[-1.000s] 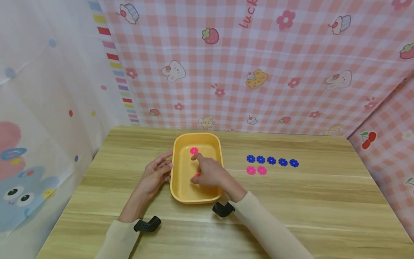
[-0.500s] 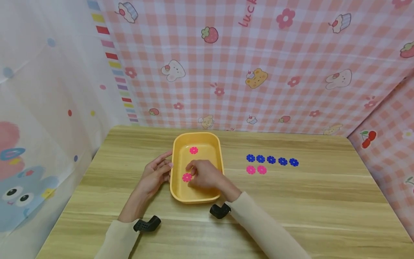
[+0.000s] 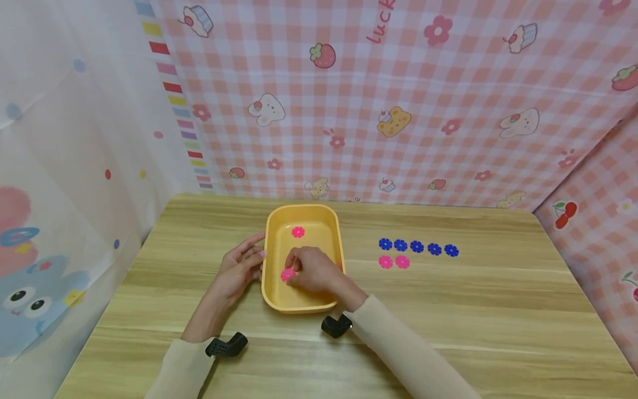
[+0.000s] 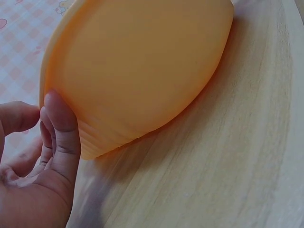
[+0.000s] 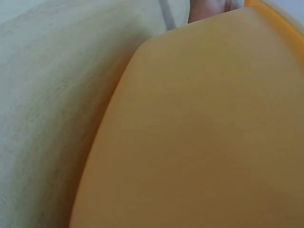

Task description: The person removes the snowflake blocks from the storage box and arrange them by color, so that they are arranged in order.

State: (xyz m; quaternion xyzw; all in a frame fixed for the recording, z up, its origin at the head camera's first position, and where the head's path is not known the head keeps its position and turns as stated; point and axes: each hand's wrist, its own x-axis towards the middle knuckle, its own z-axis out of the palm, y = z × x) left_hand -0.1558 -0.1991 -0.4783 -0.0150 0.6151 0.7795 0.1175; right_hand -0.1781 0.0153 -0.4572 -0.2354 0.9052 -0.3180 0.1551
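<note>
A yellow rectangular tray stands on the table, left of its middle. My left hand steadies the tray's left side. In the left wrist view, its thumb reaches the rim, while the other fingers lie along the outer wall. Inside the tray, my right hand pinches a pink, notched plastic snowflake disc between thumb and bent index finger. Another pink disc lies flat near the tray's far end. The tray wall hides the right fingers in the right wrist view.
Right of the tray, several blue snowflake discs form a row on the wooden table. Two pink discs lie just in front of that row, at its left end. A checked cloth hangs behind the table.
My right hand has shifted slightly left and its spread fingers have closed on the near pink disc, which moved left with them. The left hand, tray and rows stay put.
</note>
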